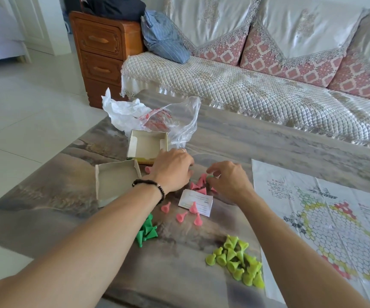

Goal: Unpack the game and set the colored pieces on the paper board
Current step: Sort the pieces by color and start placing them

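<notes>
The paper board, printed with a hexagon grid, lies unfolded at the table's right. Pink cone pieces are heaped between my hands, and a few more pink pieces lie nearer me. A dark green pile sits under my left forearm, and a lime pile lies near the board's left edge. My left hand is bent palm-down over the heap's left side, its fingertips hidden. My right hand pinches a small green piece above the heap.
The open box tray and its lid lie left of the hands, with a crumpled plastic bag behind. A paper slip lies under one pink piece. A sofa and a wooden drawer cabinet stand beyond the table.
</notes>
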Demonstrator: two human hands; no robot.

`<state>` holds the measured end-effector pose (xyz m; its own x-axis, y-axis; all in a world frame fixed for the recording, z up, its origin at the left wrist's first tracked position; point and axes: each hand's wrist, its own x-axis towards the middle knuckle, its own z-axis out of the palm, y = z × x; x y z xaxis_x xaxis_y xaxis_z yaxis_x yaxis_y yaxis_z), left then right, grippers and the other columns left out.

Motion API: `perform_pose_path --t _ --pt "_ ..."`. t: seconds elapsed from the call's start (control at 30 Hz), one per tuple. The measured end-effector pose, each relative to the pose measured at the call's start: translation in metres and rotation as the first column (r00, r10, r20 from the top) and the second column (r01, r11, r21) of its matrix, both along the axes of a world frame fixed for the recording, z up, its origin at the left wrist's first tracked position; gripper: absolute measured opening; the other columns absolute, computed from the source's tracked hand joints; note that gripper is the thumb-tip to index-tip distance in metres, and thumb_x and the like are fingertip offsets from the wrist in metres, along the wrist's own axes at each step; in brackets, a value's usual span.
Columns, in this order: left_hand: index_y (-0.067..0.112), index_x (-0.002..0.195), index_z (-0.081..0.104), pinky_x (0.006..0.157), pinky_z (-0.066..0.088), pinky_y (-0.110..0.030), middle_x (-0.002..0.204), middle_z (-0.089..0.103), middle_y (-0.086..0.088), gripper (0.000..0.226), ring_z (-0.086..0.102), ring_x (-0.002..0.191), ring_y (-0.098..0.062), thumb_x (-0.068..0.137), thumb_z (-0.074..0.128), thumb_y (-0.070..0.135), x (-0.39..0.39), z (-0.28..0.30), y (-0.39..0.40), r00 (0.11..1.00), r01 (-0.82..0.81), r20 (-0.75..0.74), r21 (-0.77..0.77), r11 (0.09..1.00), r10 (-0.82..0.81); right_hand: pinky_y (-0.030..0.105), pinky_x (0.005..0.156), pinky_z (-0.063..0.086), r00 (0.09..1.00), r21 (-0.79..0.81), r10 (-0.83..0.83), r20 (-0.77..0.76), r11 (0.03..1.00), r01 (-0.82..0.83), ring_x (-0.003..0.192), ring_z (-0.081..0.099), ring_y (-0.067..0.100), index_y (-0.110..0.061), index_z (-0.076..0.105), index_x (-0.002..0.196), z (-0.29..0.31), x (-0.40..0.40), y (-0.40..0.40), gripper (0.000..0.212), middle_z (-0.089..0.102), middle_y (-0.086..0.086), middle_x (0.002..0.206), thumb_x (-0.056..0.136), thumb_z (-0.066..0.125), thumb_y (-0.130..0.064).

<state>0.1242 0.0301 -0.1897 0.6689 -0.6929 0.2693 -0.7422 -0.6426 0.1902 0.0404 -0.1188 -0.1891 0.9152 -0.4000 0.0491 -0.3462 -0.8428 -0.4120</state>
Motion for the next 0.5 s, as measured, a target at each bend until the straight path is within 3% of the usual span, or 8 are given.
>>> perform_pose_path --t 0.1,0.27,0.4,0.5 --pt "0.023 0.105 0.07 0.09 0.038 -0.036 0.111 0.068 0.003 0.018 0.06 0.108 -0.019 0.089 0.065 0.029 0.003 0.0 -0.009 0.999 -0.01 -0.03 0.045 0.999 0.011 0.031 0.078 0.053 1.0 0.031 -0.023 0.01 0.999 0.023 0.089 0.065 0.023 -0.023 0.074 0.087 -0.003 0.003 -0.003 0.016 0.072 0.001 0.09 0.077 0.064 -0.016" --pt "0.023 0.096 0.071 0.09 0.038 -0.033 0.103 0.069 0.002 0.011 0.06 0.102 -0.019 0.087 0.066 0.018 0.001 0.007 -0.01 0.995 -0.011 -0.099 -0.005 1.0 0.011 0.026 0.072 0.052 0.999 0.07 -0.032 0.016 0.997 0.031 0.08 0.066 0.022 -0.017 0.073 0.083 0.001 0.004 -0.007 0.016 0.072 0.005 0.085 0.08 0.06 -0.008" --pt "0.022 0.089 0.071 0.086 0.046 -0.03 0.095 0.069 0.003 0.008 0.062 0.094 -0.02 0.085 0.065 0.017 -0.007 0.017 0.002 0.988 0.013 -0.154 -0.123 0.992 -0.033 0.015 0.057 0.044 0.983 0.143 -0.032 0.182 0.99 0.006 0.072 0.061 0.015 -0.01 0.07 0.086 0.01 -0.003 0.002 0.014 0.069 0.002 0.083 0.086 0.057 -0.006" --pt "0.023 0.085 0.069 0.078 0.053 -0.034 0.08 0.067 0.01 0.008 0.065 0.081 -0.013 0.084 0.067 0.015 -0.018 0.024 0.025 0.968 0.0 -0.241 -0.254 0.967 -0.063 0.024 0.063 0.046 0.967 0.191 0.02 0.253 0.979 -0.07 0.071 0.059 0.013 -0.01 0.067 0.084 0.022 -0.014 0.017 0.013 0.066 -0.001 0.078 0.087 0.056 -0.006"
